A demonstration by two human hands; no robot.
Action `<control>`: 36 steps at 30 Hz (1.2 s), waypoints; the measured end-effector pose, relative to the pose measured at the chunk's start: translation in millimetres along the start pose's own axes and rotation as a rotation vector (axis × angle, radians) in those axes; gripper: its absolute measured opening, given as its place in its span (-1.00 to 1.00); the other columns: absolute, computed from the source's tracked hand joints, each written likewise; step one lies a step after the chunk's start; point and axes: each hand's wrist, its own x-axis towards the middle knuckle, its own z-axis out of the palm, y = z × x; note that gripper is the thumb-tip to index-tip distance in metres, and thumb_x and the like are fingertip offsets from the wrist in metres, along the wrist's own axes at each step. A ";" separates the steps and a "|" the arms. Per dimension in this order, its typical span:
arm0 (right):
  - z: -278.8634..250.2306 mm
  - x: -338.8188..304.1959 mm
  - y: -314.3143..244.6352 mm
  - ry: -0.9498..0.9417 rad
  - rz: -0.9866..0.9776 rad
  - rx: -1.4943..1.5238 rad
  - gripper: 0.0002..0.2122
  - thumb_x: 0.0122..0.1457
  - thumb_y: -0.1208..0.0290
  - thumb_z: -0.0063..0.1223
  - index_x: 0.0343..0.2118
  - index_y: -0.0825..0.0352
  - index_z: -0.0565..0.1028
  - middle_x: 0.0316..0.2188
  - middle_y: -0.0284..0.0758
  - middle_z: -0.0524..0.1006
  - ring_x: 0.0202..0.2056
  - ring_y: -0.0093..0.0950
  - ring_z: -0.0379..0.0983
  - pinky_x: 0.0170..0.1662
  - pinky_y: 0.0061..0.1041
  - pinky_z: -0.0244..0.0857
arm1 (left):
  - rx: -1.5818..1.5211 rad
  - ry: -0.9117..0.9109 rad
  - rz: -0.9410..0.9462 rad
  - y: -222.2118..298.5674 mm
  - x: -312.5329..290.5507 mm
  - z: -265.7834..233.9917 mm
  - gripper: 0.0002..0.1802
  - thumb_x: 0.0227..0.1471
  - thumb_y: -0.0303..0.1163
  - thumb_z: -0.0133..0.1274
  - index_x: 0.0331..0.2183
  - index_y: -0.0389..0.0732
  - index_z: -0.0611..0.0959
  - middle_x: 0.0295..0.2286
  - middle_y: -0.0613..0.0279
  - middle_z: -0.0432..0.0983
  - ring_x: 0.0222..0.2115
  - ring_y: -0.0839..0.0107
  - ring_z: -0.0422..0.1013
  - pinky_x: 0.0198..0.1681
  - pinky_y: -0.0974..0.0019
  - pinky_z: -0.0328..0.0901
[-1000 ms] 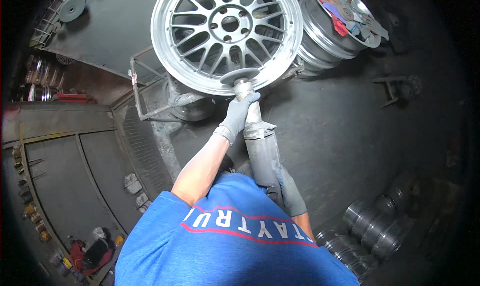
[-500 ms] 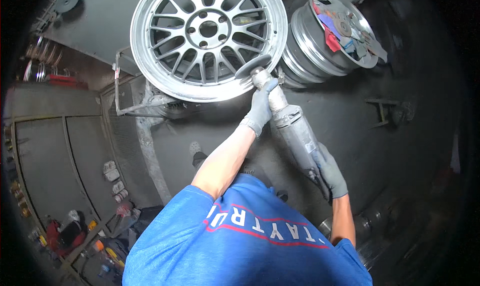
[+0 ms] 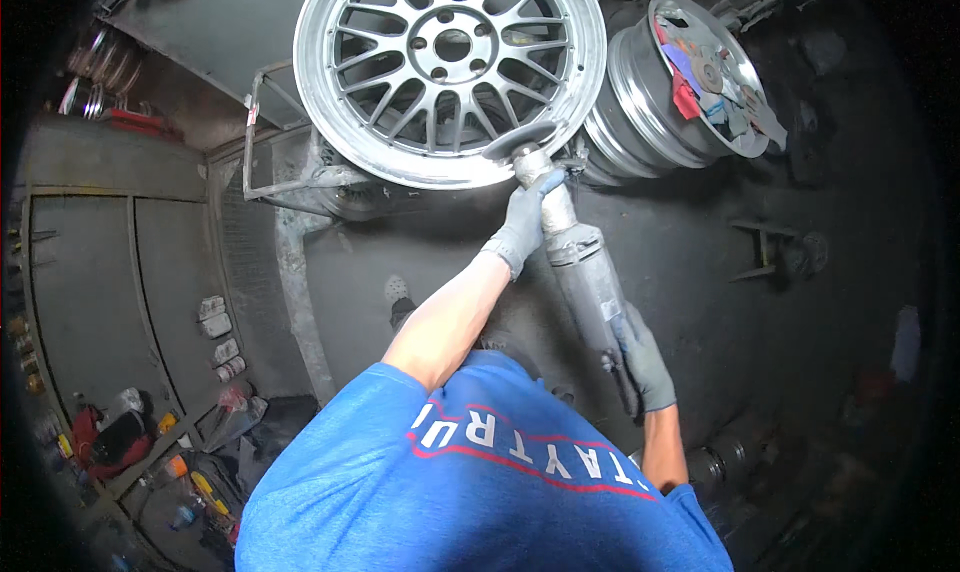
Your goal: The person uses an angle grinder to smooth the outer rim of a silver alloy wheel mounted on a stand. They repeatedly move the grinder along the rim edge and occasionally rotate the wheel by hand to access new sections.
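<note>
Gripping a long grey grinder (image 3: 585, 282) in both gloved hands, the person in the blue shirt (image 3: 480, 482) has it slanting up and forward from where I stand. The left hand (image 3: 518, 224) is near the head, its fingers closed round the narrow neck. The right hand (image 3: 648, 367) has its fingers closed on the thick rear end. The flat grey disc (image 3: 518, 140) at the tip lies tilted over the lower right of the wheel's polished lip; whether it touches the metal, I can't tell. That silver multi-spoke wheel (image 3: 458, 73) sits ahead of the person, spoked face in plain view, with a tubular metal frame (image 3: 249, 152) beside and below it. Just to its right, stacked wheels (image 3: 628, 102) carry a jumble of rags (image 3: 685, 94) and round pads. A light shoe (image 3: 397, 289) shows down on the dark floor (image 3: 670, 242)
</note>
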 end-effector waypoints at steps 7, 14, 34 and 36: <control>90.1 -3.2 90.0 -0.086 -0.003 0.079 -0.41 0.52 0.01 0.04 0.40 0.38 0.39 0.10 -0.16 0.56 0.00 -0.38 0.53 0.10 -0.39 0.41 | 0.269 0.135 0.061 61.3 -62.8 -64.4 -0.56 0.10 -0.29 0.46 -0.06 -0.21 0.65 -0.35 0.19 0.63 -0.40 0.30 0.61 -0.30 0.16 0.54; 142.7 6.6 111.5 -0.214 0.058 0.363 -0.36 0.52 -0.04 0.05 0.40 0.43 0.39 0.27 -0.16 0.51 0.26 -0.39 0.42 0.35 -0.37 0.26 | 0.492 0.217 0.116 111.3 -90.5 -79.8 -0.38 0.06 -0.22 0.48 0.06 -0.31 0.63 -0.23 0.20 0.64 -0.30 0.36 0.60 -0.21 0.20 0.53; -119.6 52.9 -106.3 0.034 -0.106 -0.314 -0.41 0.50 0.14 0.11 0.48 0.29 0.30 0.05 -0.31 0.56 -0.35 -0.63 0.41 -0.39 -0.56 0.35 | -0.126 -0.187 -0.029 -1.1 52.4 97.5 -0.53 0.16 -0.14 0.43 0.03 -0.08 0.67 -0.13 0.21 0.69 -0.11 0.23 0.64 0.08 -0.01 0.52; -120.8 54.9 -125.5 0.045 -0.141 -0.365 -0.40 0.49 0.11 0.11 0.47 0.28 0.30 0.03 -0.33 0.56 -0.34 -0.64 0.40 -0.37 -0.55 0.36 | -0.109 -0.210 -0.096 5.1 59.3 103.5 -0.51 0.17 -0.09 0.41 0.05 -0.07 0.66 -0.12 0.22 0.70 -0.08 0.20 0.63 0.09 -0.07 0.50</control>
